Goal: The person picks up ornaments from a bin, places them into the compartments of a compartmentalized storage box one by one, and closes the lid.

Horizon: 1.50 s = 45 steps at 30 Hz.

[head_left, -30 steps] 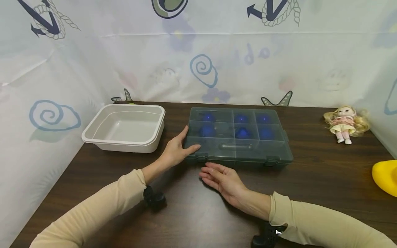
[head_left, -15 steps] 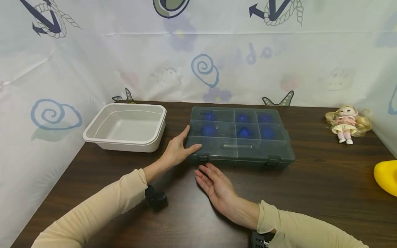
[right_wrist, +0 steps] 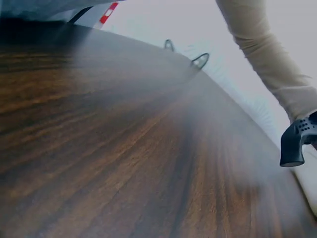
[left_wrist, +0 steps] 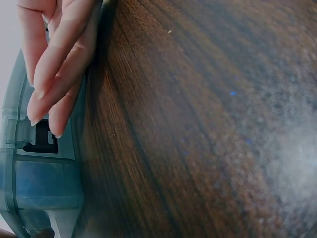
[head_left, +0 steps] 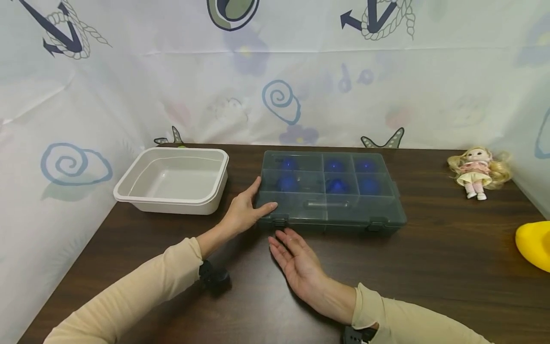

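A dark green, see-through compartment case (head_left: 331, 205) lies with its lid down in the middle of the table. Blue objects show dimly through several of its compartments. My left hand (head_left: 240, 210) rests against its left end, fingers stretched along the side and thumb on the lid's front left corner. Just in front of the left front latch (head_left: 280, 222), my right hand (head_left: 302, 274) lies palm partly up with loosely bent fingers, holding nothing. In the left wrist view the right hand's fingers (left_wrist: 59, 74) are close to the dark latch; whether they touch it I cannot tell.
An off-white plastic basin (head_left: 172, 203) stands left of the case. A blond doll (head_left: 477, 172) lies at the back right, and part of a yellow object (head_left: 534, 246) shows at the right edge. A printed curtain (head_left: 215, 95) hangs behind the table.
My right hand has shifted slightly left along the front of the case and turned its palm more upward. My left hand and the case have stayed in place.
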Tool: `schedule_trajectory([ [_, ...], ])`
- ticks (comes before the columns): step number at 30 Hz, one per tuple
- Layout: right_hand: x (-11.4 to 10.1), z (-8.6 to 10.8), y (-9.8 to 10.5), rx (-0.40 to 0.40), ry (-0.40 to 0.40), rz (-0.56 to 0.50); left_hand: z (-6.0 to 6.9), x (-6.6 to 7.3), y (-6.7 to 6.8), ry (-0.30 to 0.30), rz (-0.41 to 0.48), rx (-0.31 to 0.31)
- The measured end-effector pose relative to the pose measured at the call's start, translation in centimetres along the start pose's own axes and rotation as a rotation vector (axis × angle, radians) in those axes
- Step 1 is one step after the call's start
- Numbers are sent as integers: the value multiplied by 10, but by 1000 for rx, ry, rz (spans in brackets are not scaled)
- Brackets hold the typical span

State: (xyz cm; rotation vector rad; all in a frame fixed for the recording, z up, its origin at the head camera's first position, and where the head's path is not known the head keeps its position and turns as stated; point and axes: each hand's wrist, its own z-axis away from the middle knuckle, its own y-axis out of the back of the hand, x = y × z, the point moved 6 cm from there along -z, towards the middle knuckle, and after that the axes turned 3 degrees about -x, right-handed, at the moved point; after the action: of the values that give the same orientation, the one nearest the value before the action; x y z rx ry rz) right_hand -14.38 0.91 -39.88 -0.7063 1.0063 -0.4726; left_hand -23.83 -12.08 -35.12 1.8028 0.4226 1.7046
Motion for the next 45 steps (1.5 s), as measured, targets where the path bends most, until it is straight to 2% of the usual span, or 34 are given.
schedule_trajectory([
  [3,2,-1,1,13,4,-9,1,-1,-1,-2,21,-3],
  [14,2,0,4,-25,-7,98,2,-1,-1,-1,18,-3],
  [19,4,-3,5,-9,-18,112,2,-4,-3,11,13,-7],
  [25,-1,-8,5,-2,29,195,1,-2,-1,-15,1,15],
  [30,-5,-13,3,9,32,245,0,-2,-1,-8,-4,13],
  [45,-11,-28,0,12,47,286,1,-1,-1,-5,0,20],
])
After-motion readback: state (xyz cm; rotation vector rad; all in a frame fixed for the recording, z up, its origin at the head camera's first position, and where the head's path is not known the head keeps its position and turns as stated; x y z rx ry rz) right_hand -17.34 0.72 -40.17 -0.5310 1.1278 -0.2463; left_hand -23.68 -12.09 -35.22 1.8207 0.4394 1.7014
